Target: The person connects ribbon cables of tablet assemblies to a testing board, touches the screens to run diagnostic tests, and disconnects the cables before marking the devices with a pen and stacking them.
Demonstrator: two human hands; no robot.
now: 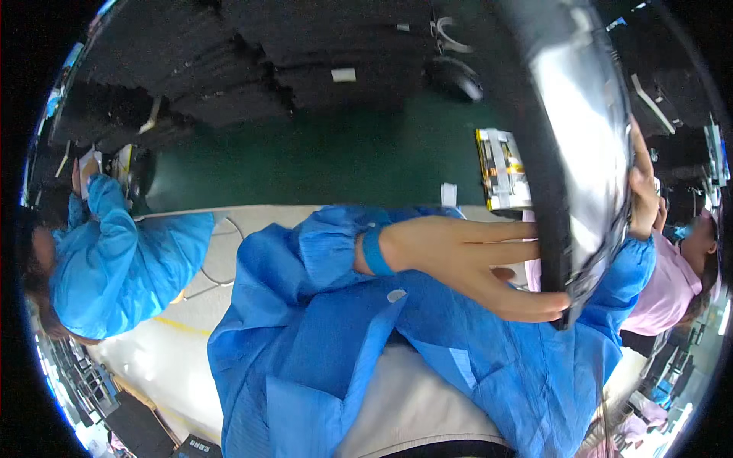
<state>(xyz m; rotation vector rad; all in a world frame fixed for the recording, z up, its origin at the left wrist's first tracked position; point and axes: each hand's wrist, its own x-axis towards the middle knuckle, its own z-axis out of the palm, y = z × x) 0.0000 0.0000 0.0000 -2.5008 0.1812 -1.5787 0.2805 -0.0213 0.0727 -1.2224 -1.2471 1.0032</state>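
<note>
A large, flat black panel (pixel 555 198) with a shiny, brightly reflecting face stands steeply tilted in front of me, right of the middle. It looks like a laptop or screen part, but blur hides its exact kind. My left hand (pixel 466 259) presses its fingers to the near-left side, thumb at the lower edge; a blue band circles that wrist. On the far-right side my right hand (pixel 643 187) grips the panel, partly hidden behind it. Just left of the panel, a flat battery pack (pixel 502 169) with yellow edges and grey strips lies on the green mat (pixel 321 160).
Beyond the mat stretches a black work surface (pixel 191 46) with a white label (pixel 343 75), a dark mouse-like object (pixel 455 78) and a pale curved piece (pixel 449 37). A co-worker in blue (pixel 122 267) sits at left, another in pink (pixel 664 298) at right.
</note>
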